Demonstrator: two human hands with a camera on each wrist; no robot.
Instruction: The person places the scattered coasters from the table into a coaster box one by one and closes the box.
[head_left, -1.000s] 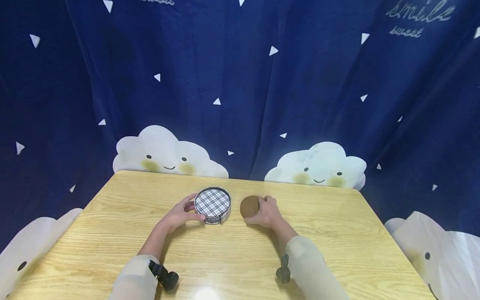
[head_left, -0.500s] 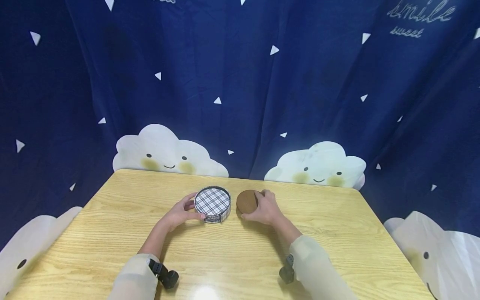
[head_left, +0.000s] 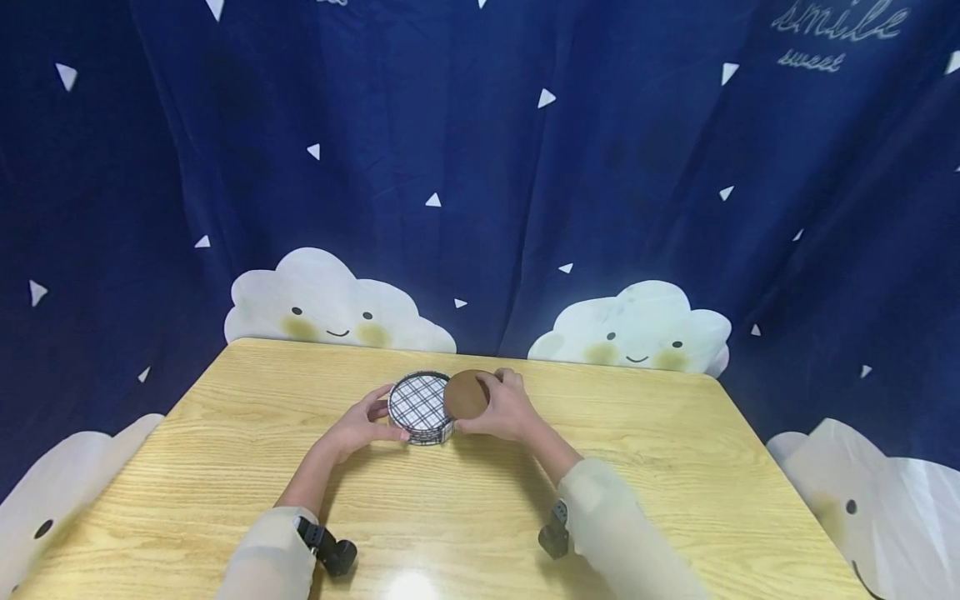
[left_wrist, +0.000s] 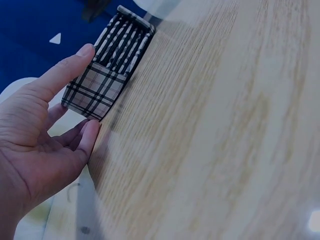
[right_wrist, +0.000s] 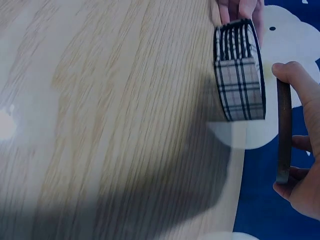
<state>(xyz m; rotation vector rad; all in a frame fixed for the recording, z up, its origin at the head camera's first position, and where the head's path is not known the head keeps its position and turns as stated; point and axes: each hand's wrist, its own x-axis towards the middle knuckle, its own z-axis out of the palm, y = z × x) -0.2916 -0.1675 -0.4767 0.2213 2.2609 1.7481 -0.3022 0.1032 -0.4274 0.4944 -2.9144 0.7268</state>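
A round plaid coaster holder (head_left: 417,406) stands on the table, with several plaid coasters stacked inside. Their edges show through the front slot in the left wrist view. My left hand (head_left: 365,429) grips the holder (left_wrist: 94,90) from its left side, thumb near the front and fingers behind. Between the thumb and fingers of my right hand (head_left: 510,407) is a round brown coaster (head_left: 463,394), pinched by its edge. It overlaps the holder's right side in the head view. The right wrist view shows the coaster (right_wrist: 284,132) raised above the holder's rim, apart from it.
The light wooden table (head_left: 660,475) extends to both sides and toward me. A dark blue curtain (head_left: 480,167) with white clouds hangs behind its far edge. Each sleeve carries a black wrist camera (head_left: 337,557).
My right hand has lifted the brown coaster and carried it left, from beside the holder to over its right edge. The left hand and the holder have stayed in place.
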